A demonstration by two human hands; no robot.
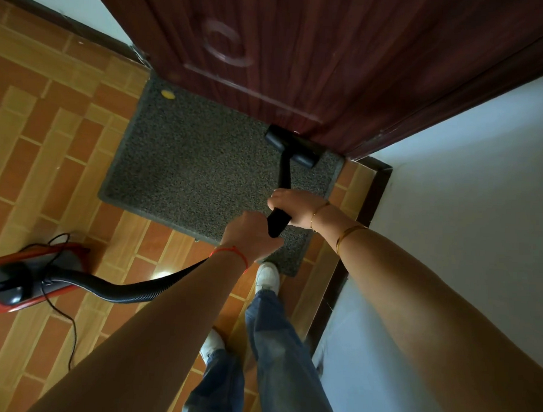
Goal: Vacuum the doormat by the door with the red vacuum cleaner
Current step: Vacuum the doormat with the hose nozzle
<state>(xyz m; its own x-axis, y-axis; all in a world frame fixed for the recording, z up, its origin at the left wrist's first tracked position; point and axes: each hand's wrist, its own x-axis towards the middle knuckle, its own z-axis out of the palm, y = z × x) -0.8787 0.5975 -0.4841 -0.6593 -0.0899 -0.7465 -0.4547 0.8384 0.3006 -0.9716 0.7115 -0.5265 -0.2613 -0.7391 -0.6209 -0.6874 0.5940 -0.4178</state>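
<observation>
Hands on the black vacuum wand (pixel 284 175), both wrapped round it. Right hand (pixel 292 206) higher up the tube, fingers curled closed over the top of the black handle section, two thin gold bangles (pixel 343 237) on that wrist and forearm. Left hand (pixel 250 236) just behind and below, fingers closed round the lower end of the same handle, a thin red string bracelet (pixel 234 254) at the wrist. Hands near each other, a short stretch of black grip showing between them.

Black T-shaped floor nozzle (pixel 293 146) flat on the dark grey speckled rectangular doormat (pixel 187 171), at the mat's far right corner, touching or almost touching the bottom edge of the dark reddish-brown wooden door (pixel 302 51). Doormat lying on the orange and tan brick-pattern tiled floor (pixel 48 149), its far edge tight against the door. Small yellow scrap (pixel 168 94) on the mat's far left corner, well apart from the nozzle.

Red canister vacuum cleaner (pixel 14 285) on the tiles at the left, well away from the mat. Black ribbed hose (pixel 129 288) curving from the canister toward the left hand, passing under the left forearm. Thin black power cord (pixel 69 318) looping over the floor beside the canister.

White sneakers (pixel 267 275) and blue jeans (pixel 276 346) below, front shoe touching the mat's near right corner. Pale wall (pixel 467 183) with dark skirting at the right.
</observation>
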